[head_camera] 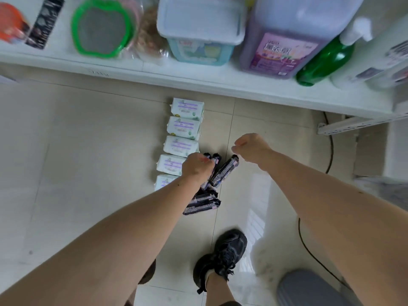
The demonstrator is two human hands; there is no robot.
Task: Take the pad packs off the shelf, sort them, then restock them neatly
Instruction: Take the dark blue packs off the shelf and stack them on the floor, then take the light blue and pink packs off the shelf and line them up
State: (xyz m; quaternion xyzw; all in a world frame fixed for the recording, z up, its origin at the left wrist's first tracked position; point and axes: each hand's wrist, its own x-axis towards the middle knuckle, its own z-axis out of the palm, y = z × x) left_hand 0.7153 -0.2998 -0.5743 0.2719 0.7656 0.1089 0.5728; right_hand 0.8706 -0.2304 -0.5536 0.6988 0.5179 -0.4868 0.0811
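Observation:
Several white pad packs [183, 127] lie in a straight row on the tiled floor, running from the shelf toward me. To their right sit several black pad packs [202, 203], some flat, some on edge. My left hand [196, 167] grips the upper end of a black pack [213, 161] standing on edge. Another black pack [225, 171] leans just right of it. My right hand [250, 146] hovers above that pack with fingers curled and holds nothing.
A white shelf [198, 78] crosses the top, carrying a green-rimmed item [101, 29], a lidded tub [201, 32], a purple detergent jug [284, 38] and a green bottle [324, 60]. My black shoe [223, 259] stands below the packs. A black cable [309, 246] and grey stool [309, 288] lie right.

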